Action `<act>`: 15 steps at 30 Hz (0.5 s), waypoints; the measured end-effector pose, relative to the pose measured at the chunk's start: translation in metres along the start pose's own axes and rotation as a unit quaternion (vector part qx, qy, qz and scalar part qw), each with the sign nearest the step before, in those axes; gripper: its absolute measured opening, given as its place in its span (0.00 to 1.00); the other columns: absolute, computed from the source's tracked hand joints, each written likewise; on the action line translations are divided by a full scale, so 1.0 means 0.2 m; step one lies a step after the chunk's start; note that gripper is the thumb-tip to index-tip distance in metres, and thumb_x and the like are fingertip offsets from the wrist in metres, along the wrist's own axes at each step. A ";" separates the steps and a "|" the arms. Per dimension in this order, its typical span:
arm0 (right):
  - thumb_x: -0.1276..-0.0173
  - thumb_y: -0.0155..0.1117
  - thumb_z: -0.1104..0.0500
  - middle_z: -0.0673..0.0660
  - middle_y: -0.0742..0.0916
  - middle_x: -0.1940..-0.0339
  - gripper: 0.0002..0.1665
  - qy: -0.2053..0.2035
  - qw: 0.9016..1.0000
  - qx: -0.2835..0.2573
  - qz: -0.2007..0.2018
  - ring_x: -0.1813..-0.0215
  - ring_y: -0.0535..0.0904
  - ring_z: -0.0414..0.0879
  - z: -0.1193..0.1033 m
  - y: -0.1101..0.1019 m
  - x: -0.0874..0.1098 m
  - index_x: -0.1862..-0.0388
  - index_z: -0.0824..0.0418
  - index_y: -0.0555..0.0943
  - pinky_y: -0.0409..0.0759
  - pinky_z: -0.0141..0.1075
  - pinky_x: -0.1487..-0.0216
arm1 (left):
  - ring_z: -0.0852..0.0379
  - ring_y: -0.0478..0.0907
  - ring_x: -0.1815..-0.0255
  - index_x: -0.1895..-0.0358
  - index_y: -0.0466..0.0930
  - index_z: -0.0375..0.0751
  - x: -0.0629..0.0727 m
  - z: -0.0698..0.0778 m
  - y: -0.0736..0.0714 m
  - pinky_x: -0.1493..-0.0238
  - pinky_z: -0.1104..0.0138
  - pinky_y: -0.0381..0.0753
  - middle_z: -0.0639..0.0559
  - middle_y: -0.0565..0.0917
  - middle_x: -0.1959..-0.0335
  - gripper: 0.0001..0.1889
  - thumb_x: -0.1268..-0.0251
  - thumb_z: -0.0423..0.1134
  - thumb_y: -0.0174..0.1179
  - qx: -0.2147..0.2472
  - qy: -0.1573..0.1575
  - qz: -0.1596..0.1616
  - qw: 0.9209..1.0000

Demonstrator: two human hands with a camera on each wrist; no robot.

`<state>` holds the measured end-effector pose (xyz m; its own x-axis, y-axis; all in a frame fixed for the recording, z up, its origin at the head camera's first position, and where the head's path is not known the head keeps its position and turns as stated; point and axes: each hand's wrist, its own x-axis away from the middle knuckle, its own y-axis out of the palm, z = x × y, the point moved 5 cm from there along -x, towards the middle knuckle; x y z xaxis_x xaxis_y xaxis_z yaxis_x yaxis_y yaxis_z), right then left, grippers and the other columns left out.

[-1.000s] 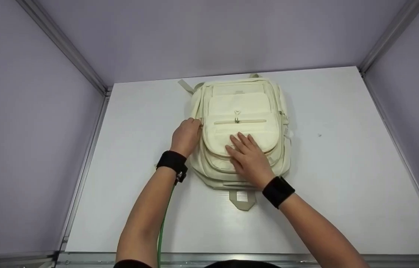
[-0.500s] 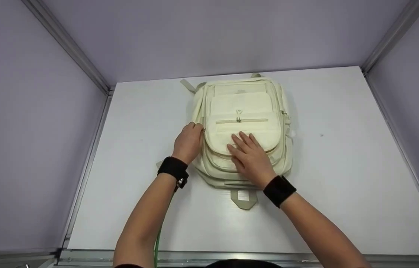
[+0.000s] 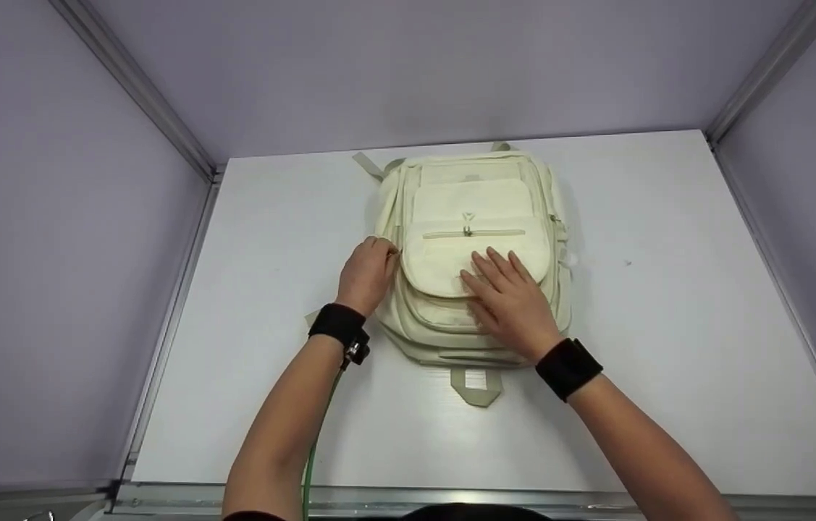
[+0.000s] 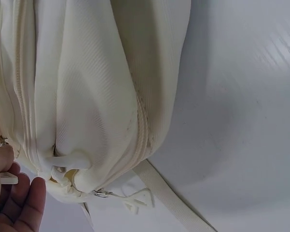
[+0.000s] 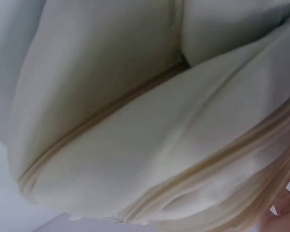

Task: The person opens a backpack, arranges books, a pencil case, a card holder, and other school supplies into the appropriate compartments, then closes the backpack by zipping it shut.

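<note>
A cream backpack lies front side up on the white table. My left hand is at the left edge of its front pocket. In the left wrist view that hand pinches a pale zipper pull, just below a small metal slider. My right hand rests on the lower front pocket with fingers spread and fairly straight. The right wrist view shows the pack's lower side with its zipper seams; only a bit of the right hand appears at the corner.
A webbing loop sticks out from the pack's near end. Straps poke out at the far left, and another strap end lies by the left wrist. The white table has grey panels around it.
My right hand has slid to the right across the front pocket. My left hand has moved slightly toward me along the pocket's left edge, still pinching.
</note>
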<state>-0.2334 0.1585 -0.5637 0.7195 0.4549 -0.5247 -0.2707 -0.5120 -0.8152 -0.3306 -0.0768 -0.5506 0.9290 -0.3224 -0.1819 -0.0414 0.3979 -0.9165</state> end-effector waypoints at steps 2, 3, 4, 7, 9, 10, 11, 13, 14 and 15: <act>0.27 0.68 0.55 0.63 0.73 0.24 0.29 -0.001 1.000 0.003 -0.009 0.22 0.62 0.61 0.02 -0.01 0.01 0.28 0.57 0.77 0.54 0.57 0.22 | 0.48 0.79 0.56 0.53 0.82 0.39 0.00 0.00 0.00 0.54 0.58 0.79 0.45 0.81 0.57 0.07 0.22 0.38 0.58 0.007 0.000 0.006 1.000; 0.27 0.68 0.55 0.63 0.73 0.24 0.29 -0.003 1.000 0.006 -0.015 0.22 0.62 0.62 0.03 -0.01 0.02 0.28 0.56 0.77 0.55 0.57 0.23 | 0.48 0.79 0.56 0.53 0.82 0.39 0.00 -0.01 0.00 0.54 0.59 0.79 0.45 0.81 0.57 0.06 0.22 0.38 0.58 0.011 -0.001 0.007 1.000; 0.26 0.68 0.55 0.63 0.73 0.24 0.28 -0.006 1.000 0.008 -0.023 0.22 0.62 0.62 0.04 -0.01 0.02 0.29 0.55 0.78 0.55 0.58 0.23 | 0.48 0.79 0.56 0.54 0.82 0.39 0.01 0.00 0.00 0.54 0.58 0.79 0.45 0.81 0.57 0.06 0.22 0.38 0.58 0.014 0.000 0.008 1.000; 0.25 0.66 0.55 0.63 0.73 0.24 0.25 -0.012 0.999 0.020 -0.040 0.22 0.62 0.63 0.04 0.00 0.03 0.30 0.53 0.80 0.56 0.59 0.24 | 0.48 0.79 0.57 0.54 0.82 0.40 0.00 0.00 0.00 0.54 0.58 0.79 0.45 0.81 0.58 0.07 0.21 0.38 0.57 0.020 -0.002 0.004 1.000; 0.24 0.65 0.56 0.63 0.73 0.25 0.23 -0.012 0.999 0.028 -0.044 0.22 0.61 0.64 0.04 0.00 0.03 0.32 0.52 0.81 0.55 0.59 0.24 | 0.48 0.79 0.57 0.54 0.82 0.40 0.00 0.00 0.00 0.54 0.58 0.79 0.46 0.81 0.58 0.07 0.20 0.38 0.56 0.022 -0.001 -0.002 1.000; 0.24 0.65 0.56 0.63 0.73 0.25 0.23 -0.010 0.998 0.031 -0.044 0.21 0.61 0.63 0.04 0.01 0.03 0.32 0.52 0.81 0.55 0.59 0.23 | 0.48 0.79 0.57 0.55 0.82 0.40 0.00 0.00 0.00 0.55 0.58 0.79 0.45 0.81 0.59 0.08 0.20 0.39 0.56 0.021 0.000 -0.004 1.000; 0.24 0.65 0.56 0.63 0.73 0.25 0.22 -0.008 0.998 0.033 -0.044 0.21 0.60 0.63 0.04 0.01 0.03 0.32 0.52 0.82 0.55 0.59 0.23 | 0.48 0.79 0.57 0.55 0.82 0.40 0.00 0.01 0.00 0.55 0.58 0.79 0.46 0.81 0.59 0.08 0.20 0.39 0.55 0.019 0.001 -0.007 1.000; 0.24 0.65 0.57 0.63 0.73 0.25 0.22 -0.005 0.998 0.035 -0.043 0.21 0.60 0.63 0.04 0.01 0.03 0.33 0.52 0.82 0.55 0.59 0.23 | 0.48 0.79 0.58 0.54 0.81 0.40 0.01 0.01 -0.01 0.56 0.58 0.79 0.46 0.80 0.59 0.08 0.19 0.40 0.55 0.014 0.004 -0.013 1.000; 0.25 0.65 0.57 0.63 0.73 0.25 0.22 -0.005 0.999 0.035 -0.042 0.21 0.60 0.63 0.04 0.01 0.03 0.33 0.52 0.82 0.55 0.59 0.23 | 0.48 0.79 0.58 0.54 0.81 0.40 0.02 0.02 -0.01 0.57 0.58 0.79 0.46 0.80 0.60 0.09 0.19 0.40 0.54 0.010 0.006 -0.015 1.000; 0.25 0.65 0.57 0.63 0.73 0.25 0.22 -0.004 0.999 0.034 -0.042 0.21 0.60 0.63 0.04 0.01 0.03 0.33 0.52 0.82 0.55 0.59 0.23 | 0.48 0.79 0.58 0.54 0.81 0.40 0.02 0.02 -0.01 0.57 0.58 0.79 0.46 0.80 0.60 0.09 0.19 0.40 0.54 0.007 0.008 -0.016 1.000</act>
<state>-0.2345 0.1667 -0.5706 0.7361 0.5002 -0.4561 -0.2528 -0.4218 -0.8707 -0.3246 -0.0754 -0.5483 0.9233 -0.3496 -0.1588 -0.0068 0.3986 -0.9171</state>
